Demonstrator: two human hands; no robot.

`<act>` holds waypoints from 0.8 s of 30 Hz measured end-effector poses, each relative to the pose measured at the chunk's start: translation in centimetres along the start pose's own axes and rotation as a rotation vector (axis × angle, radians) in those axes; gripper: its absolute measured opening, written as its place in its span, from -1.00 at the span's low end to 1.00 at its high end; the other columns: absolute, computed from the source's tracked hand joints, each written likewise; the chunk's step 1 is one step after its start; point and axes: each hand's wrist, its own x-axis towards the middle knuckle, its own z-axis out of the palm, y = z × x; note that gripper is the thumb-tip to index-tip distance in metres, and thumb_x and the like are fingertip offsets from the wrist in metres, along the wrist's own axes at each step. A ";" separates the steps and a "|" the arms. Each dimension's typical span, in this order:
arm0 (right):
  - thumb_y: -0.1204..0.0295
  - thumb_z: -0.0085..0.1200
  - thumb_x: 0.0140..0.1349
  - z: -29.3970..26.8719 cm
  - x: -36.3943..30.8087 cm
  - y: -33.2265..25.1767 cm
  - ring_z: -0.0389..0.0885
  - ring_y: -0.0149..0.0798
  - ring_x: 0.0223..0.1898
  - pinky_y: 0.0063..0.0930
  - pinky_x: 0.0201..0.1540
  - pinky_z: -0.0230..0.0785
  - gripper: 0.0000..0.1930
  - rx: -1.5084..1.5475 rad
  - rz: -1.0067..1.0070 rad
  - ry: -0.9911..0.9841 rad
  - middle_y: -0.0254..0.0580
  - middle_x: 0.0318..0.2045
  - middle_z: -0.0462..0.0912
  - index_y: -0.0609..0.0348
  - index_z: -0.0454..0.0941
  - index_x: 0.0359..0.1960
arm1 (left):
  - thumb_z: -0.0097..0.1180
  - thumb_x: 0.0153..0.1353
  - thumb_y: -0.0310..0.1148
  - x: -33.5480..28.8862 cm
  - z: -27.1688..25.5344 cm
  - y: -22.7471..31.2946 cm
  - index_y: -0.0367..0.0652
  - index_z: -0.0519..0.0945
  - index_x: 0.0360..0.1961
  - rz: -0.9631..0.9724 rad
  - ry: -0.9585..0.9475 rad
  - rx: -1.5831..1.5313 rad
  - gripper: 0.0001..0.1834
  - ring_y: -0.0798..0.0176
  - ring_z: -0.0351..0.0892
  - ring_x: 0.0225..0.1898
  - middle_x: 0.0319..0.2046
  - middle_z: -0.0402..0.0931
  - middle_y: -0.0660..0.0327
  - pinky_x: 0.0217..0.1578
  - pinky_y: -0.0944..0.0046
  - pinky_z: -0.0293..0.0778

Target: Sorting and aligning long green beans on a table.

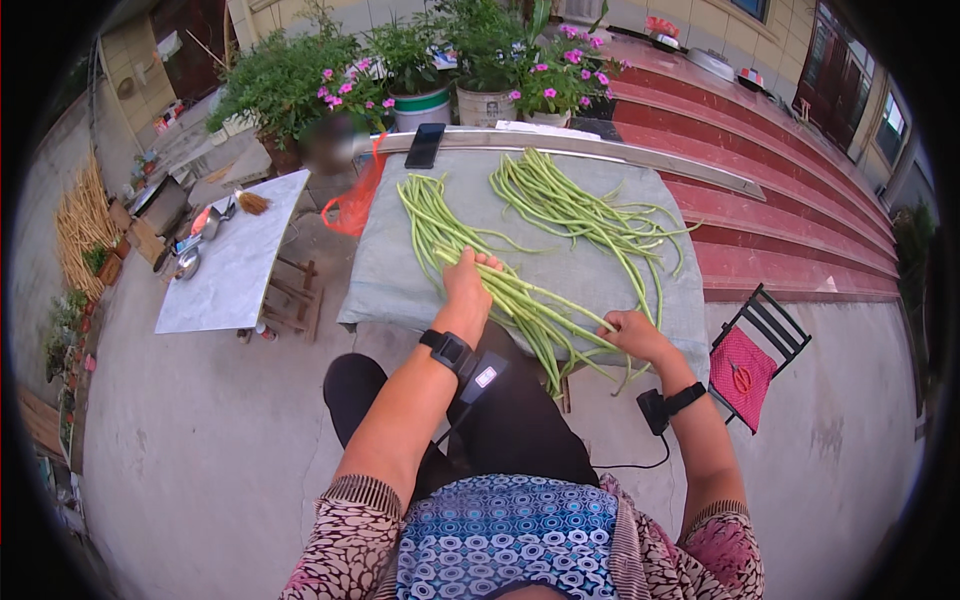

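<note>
Long green beans lie in two heaps on a table covered with a grey cloth (375, 270). My left hand (470, 290) is closed around the middle of the nearer bundle of long beans (425, 215), whose ends reach past the table's front edge. At the right end of that bundle, my right hand (632, 335) pinches the tips of a few beans, fingers closed. The second heap of long beans (550, 190) spreads untouched at the far right, some strands trailing toward my right hand.
A black phone (425, 146) lies at the table's far left, near a red plastic bag (352, 205). Left stands a white-topped table (235, 260) with a metal bowl (187, 264). Right is a folding chair (750, 365) bearing red scissors (741, 378). Red steps (740, 150) rise behind potted flowers (545, 90).
</note>
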 end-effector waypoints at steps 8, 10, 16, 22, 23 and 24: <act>0.24 0.11 0.08 -3.6 -2.3 -3.9 0.52 -0.22 -0.57 -0.41 -0.45 0.32 -0.80 -0.102 0.025 0.609 -0.22 -0.61 0.57 0.03 0.55 -0.31 | -0.13 0.31 -0.33 0.6 0.4 -0.3 -0.25 0.30 -0.30 0.001 -0.042 -0.119 -0.82 0.16 0.47 -0.46 -0.47 0.37 0.16 -0.35 0.09 0.54; 0.20 0.12 0.08 -3.7 -2.0 -2.7 0.52 -0.19 -0.58 -0.42 -0.47 0.32 -0.78 0.021 0.016 0.529 -0.22 -0.63 0.57 0.02 0.56 -0.32 | -0.13 0.31 -0.33 0.5 0.2 0.0 -0.25 0.31 -0.31 0.008 -0.054 -0.130 -0.82 0.17 0.47 -0.46 -0.48 0.37 0.16 -0.35 0.08 0.54; 0.10 0.16 0.02 -3.4 -1.2 -5.5 0.52 -0.12 -0.49 -0.34 -0.37 0.30 -0.70 -0.148 0.018 0.262 -0.20 -0.61 0.56 0.03 0.59 -0.35 | -0.16 0.33 -0.27 0.4 -0.7 4.1 -0.20 0.31 -0.44 -0.056 -0.039 -0.261 -0.75 0.22 0.41 -0.52 -0.52 0.36 0.19 -0.33 0.08 0.52; 0.22 0.17 -0.09 -3.5 1.7 -2.8 0.52 -0.10 -0.37 -0.23 -0.16 0.23 -0.75 -0.650 -0.184 0.307 -0.18 -0.50 0.57 -0.01 0.58 -0.36 | -0.21 0.35 -0.22 2.9 -2.1 8.1 -0.17 0.30 -0.48 0.029 -0.034 -0.400 -0.70 0.24 0.38 -0.51 -0.56 0.31 0.24 -0.23 0.09 0.52; 0.27 0.14 -0.09 -3.2 1.9 -1.7 0.52 -0.10 -0.36 -0.22 -0.17 0.24 -0.77 -0.660 -0.161 0.392 -0.18 -0.46 0.57 -0.01 0.57 -0.35 | -0.22 0.35 -0.21 3.1 -2.4 8.4 -0.17 0.30 -0.47 0.037 0.013 -0.398 -0.69 0.24 0.38 -0.50 -0.56 0.31 0.23 -0.22 0.08 0.53; 0.32 0.12 -0.10 -3.0 2.0 -0.6 0.52 -0.11 -0.35 -0.22 -0.18 0.25 -0.78 -0.670 -0.137 0.477 -0.18 -0.42 0.57 -0.02 0.56 -0.34 | -0.22 0.35 -0.20 3.4 -2.8 8.4 -0.18 0.30 -0.47 0.044 0.059 -0.396 -0.69 0.24 0.38 -0.50 -0.56 0.31 0.23 -0.21 0.07 0.53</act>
